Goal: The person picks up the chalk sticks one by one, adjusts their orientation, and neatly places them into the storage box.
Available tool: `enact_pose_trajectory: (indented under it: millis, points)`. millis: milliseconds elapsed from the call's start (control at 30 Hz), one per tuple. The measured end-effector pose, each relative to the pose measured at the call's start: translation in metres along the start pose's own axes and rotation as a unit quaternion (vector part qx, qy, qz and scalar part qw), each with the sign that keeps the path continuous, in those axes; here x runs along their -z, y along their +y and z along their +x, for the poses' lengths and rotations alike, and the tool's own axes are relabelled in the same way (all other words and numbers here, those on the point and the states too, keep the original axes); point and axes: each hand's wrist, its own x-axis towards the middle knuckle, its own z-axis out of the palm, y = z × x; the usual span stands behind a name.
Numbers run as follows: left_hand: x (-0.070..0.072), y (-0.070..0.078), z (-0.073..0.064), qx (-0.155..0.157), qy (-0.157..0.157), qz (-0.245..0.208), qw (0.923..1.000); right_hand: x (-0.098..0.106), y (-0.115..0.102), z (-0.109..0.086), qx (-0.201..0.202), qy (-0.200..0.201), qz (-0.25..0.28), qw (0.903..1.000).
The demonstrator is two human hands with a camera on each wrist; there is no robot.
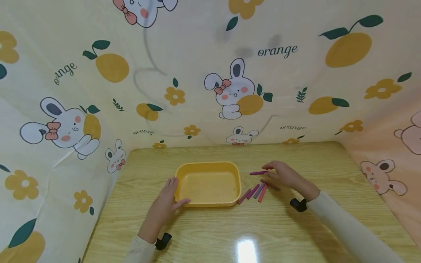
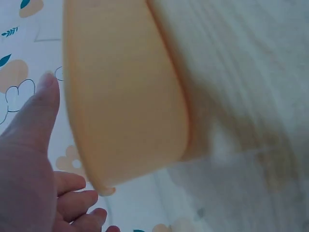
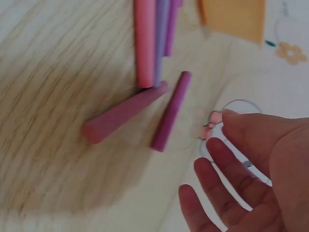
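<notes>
A yellow tray [image 1: 207, 163] stands on the table. My left hand [image 1: 164, 199] straddles its front left corner, fingers along the left side, thumb at the front edge. In the left wrist view the tray wall [image 2: 125, 96] fills the middle, beside the thumb. My right hand [image 1: 286, 177] hovers right of the tray, fingers loosely spread, holding nothing. Below its fingertips lies a purple stick [image 1: 257, 173], chalk-like. Several more pink and purple sticks [image 1: 253, 191] lie closer to the tray. The right wrist view shows a dark pink stick [image 3: 125, 113] touching a pink one [image 3: 145, 43].
Patterned cloth [image 1: 184, 109] with rabbits and oranges hangs behind and at both sides of the wooden table [image 1: 204, 233]. A bright reflection lies on the tabletop near the front. A black device [image 1: 163, 241] sits at the left wrist, another [image 1: 298, 205] at the right.
</notes>
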Motion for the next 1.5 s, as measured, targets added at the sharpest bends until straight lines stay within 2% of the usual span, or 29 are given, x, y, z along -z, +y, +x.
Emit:
enact_pose_trajectory:
  millis: [400,767,933,1067,1267,1500]
  points:
    - [-0.011,-0.005,-0.011,0.034,0.002,-0.024,0.9991,-0.022,0.032,0.022,-0.015,-0.009,-0.018,0.9997]
    - [-0.01,-0.004,-0.013,0.042,0.0,-0.029,0.9987,-0.025,0.034,0.03,0.004,-0.018,-0.029,0.9994]
    - [-0.012,-0.006,-0.013,0.039,0.0,-0.018,0.9991,-0.028,0.037,0.033,-0.014,-0.027,-0.032,0.999]
    - [-0.012,-0.007,-0.012,0.025,0.008,-0.004,0.9996,-0.03,0.038,0.034,-0.013,-0.03,-0.039,0.9987]
    - [-0.01,-0.005,-0.011,-0.015,0.029,0.052,0.9981,-0.031,0.038,0.035,-0.02,-0.033,-0.033,0.9987]
    - [-0.009,0.002,-0.006,-0.057,0.03,0.052,0.9966,-0.031,0.035,0.034,-0.041,-0.041,-0.032,0.9978]
